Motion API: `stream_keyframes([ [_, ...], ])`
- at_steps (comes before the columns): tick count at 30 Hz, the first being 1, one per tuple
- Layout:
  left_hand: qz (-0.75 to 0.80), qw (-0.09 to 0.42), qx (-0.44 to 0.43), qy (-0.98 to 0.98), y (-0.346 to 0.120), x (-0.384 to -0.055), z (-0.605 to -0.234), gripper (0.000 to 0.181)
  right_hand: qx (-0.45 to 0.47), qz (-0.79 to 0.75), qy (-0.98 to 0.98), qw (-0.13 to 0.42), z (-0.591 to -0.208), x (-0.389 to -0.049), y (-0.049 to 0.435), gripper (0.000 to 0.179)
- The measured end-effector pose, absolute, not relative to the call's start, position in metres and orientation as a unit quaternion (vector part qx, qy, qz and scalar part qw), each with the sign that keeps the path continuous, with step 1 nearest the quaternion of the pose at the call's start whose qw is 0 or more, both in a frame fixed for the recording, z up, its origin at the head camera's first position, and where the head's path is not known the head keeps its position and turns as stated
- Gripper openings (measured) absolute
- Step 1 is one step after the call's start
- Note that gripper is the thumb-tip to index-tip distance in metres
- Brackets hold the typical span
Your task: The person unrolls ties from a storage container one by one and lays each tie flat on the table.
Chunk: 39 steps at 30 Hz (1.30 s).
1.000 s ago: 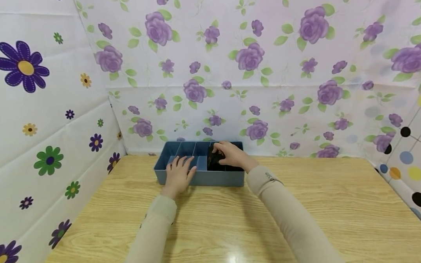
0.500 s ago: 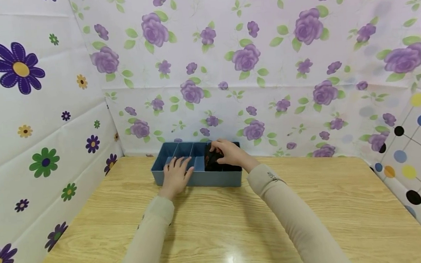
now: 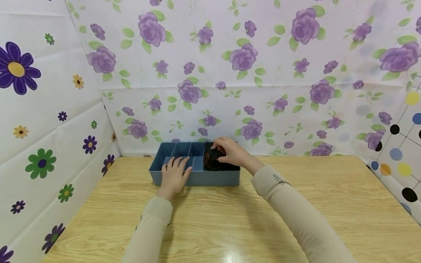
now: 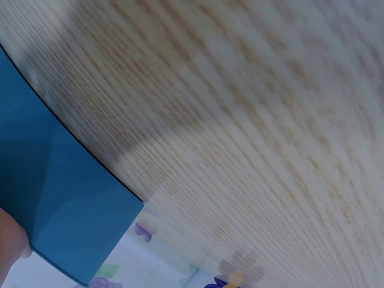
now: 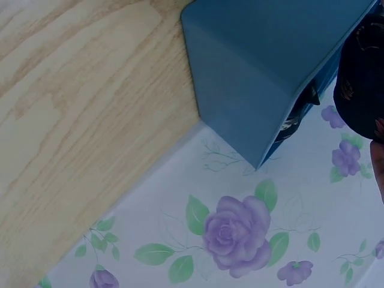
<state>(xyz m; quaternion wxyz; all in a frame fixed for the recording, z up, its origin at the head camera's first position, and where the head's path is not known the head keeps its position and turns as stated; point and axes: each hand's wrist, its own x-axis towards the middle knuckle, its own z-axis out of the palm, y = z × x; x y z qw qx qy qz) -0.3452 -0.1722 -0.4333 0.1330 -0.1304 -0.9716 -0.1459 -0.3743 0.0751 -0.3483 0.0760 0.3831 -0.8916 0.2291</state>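
Note:
A blue divided storage box (image 3: 195,179) stands on the table near the back wall. My left hand (image 3: 173,175) rests over its front rim with the fingers spread into the left compartments. My right hand (image 3: 232,152) pinches a black, soft-looking item with reddish patterning (image 3: 211,157) over the right-hand compartments. In the right wrist view that black item (image 5: 361,81) shows a rounded edge above the box rim. Its exact kind I cannot tell. Other dark contents (image 5: 291,123) show inside the box's right end.
The wood-grain table (image 3: 214,225) spreads in front of the box and to both sides. A flowered cloth wall (image 3: 216,107) rises close behind it. More patterned cloth hangs at left and right.
The head view has shifted slightly, so everything slides left. The black item has shifted in my right hand and shows more reddish pattern. My left hand keeps its place on the rim.

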Motion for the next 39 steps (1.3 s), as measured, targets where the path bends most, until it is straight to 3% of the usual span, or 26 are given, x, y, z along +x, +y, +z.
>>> stream_keyframes([
  [14, -0.148, 0.140, -0.134, -0.970, -0.174, -0.345, -0.434, 0.050, 0.348, 0.279, -0.889, 0.100, -0.351, -0.368, 0.087, 0.031],
  [39, -0.143, 0.127, -0.129, -0.973, -0.171, -0.345, -0.432, 0.050, 0.368, 0.327, -0.862, 0.122, -0.343, -0.346, 0.106, 0.030],
])
